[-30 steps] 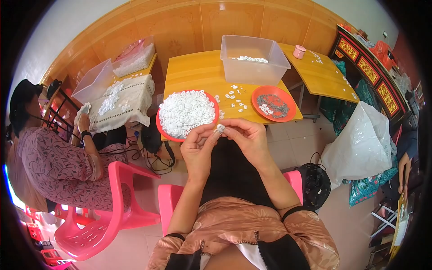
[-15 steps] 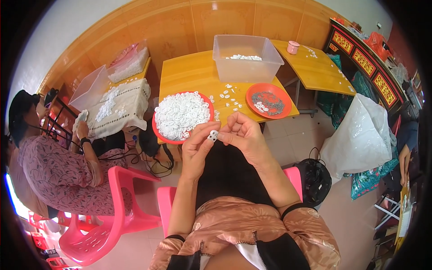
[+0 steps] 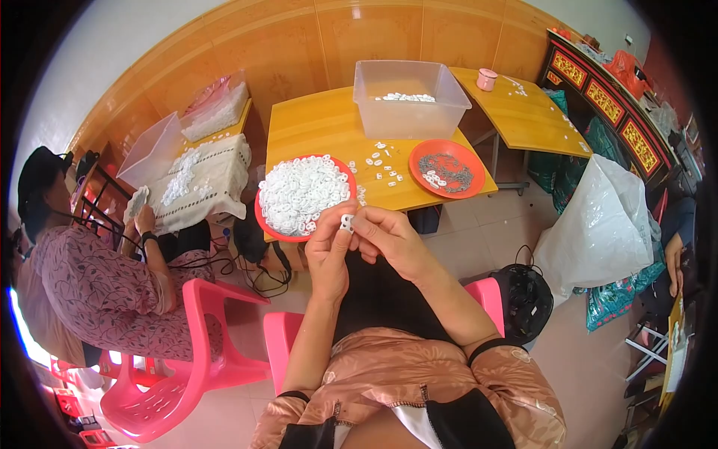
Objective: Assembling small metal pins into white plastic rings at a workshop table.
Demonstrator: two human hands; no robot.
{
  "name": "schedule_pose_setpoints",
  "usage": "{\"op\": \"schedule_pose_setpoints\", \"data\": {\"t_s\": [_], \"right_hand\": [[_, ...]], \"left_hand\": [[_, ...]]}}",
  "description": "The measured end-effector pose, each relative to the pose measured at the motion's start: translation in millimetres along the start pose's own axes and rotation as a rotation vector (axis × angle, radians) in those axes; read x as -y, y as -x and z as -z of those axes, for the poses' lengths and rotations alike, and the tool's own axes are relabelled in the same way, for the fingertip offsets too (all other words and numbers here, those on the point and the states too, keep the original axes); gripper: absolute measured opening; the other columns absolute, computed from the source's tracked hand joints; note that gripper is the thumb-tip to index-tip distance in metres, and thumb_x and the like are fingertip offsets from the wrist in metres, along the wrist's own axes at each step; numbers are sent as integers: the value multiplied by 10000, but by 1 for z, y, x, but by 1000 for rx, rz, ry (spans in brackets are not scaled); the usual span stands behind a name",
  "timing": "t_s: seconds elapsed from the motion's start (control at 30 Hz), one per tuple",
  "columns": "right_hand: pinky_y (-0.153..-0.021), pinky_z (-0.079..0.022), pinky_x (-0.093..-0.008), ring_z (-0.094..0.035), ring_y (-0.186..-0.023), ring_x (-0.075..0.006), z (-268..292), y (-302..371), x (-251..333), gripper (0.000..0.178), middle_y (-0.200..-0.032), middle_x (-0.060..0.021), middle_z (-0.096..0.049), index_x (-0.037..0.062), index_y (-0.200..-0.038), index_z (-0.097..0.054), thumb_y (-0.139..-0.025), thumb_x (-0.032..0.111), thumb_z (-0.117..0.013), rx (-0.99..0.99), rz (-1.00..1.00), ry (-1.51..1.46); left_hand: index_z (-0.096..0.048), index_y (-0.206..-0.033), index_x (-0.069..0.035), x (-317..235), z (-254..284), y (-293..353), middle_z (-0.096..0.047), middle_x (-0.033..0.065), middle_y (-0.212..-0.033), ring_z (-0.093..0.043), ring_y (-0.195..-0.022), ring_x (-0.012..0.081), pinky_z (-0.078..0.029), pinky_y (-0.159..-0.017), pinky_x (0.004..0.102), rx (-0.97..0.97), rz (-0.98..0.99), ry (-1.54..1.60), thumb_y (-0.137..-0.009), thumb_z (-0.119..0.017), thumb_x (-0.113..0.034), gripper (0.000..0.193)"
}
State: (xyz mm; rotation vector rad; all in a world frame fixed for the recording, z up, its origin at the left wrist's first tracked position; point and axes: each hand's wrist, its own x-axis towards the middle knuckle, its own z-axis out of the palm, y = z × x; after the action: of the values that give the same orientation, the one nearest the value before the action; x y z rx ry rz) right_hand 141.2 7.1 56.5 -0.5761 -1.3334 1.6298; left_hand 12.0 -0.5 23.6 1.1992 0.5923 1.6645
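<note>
In front of my lap, a small white two-holed plastic piece (image 3: 347,221) is pinched upright between the thumb and forefinger of my left hand (image 3: 327,254). My right hand (image 3: 394,241) is closed against its right side, thumb and fingertips meeting at the piece; anything smaller inside those fingers is hidden. Just beyond my left hand, a red bowl (image 3: 261,215) is heaped with similar white pieces (image 3: 305,193). On the table to the right sits an orange-red plate (image 3: 477,168) with small grey metal parts (image 3: 452,170) and a few white pieces.
On the yellow table (image 3: 310,120), loose white pieces (image 3: 381,161) lie between bowl and plate, below a clear plastic bin (image 3: 411,120). A co-worker (image 3: 112,277) sits at left beside a pink chair (image 3: 198,352). A white sack (image 3: 594,224) and black bag (image 3: 523,299) stand at right.
My right hand has moved in closer to my left, its raised fingers folding down around the white piece. The piece has shifted slightly left and turned in my fingers.
</note>
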Motion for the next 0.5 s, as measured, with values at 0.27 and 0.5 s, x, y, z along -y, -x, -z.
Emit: {"op": "schedule_pose_setpoints", "data": {"t_s": [0.27,0.5], "right_hand": [[-464,-302,-190,-366,-515,-34,-10,4,-2,236,-659,-3,-506,5,-793,-601,-922,180,-509,-137,32,-100],[-416,-214,-187,-313,-467,-15,-19,7,-6,315,-547,44,-428,5,-658,-564,-906,196,-538,-189,110,-34]], "left_hand": [[-570,-1088,22,-6,4,1,-540,61,-1085,-515,-873,116,-418,-784,240,43,-10,-124,-884,-550,-98,237],[-577,-1039,38,1,1,5,-559,76,-1018,-517,-918,132,-408,-825,249,-44,-134,-217,-889,-532,-99,208]]}}
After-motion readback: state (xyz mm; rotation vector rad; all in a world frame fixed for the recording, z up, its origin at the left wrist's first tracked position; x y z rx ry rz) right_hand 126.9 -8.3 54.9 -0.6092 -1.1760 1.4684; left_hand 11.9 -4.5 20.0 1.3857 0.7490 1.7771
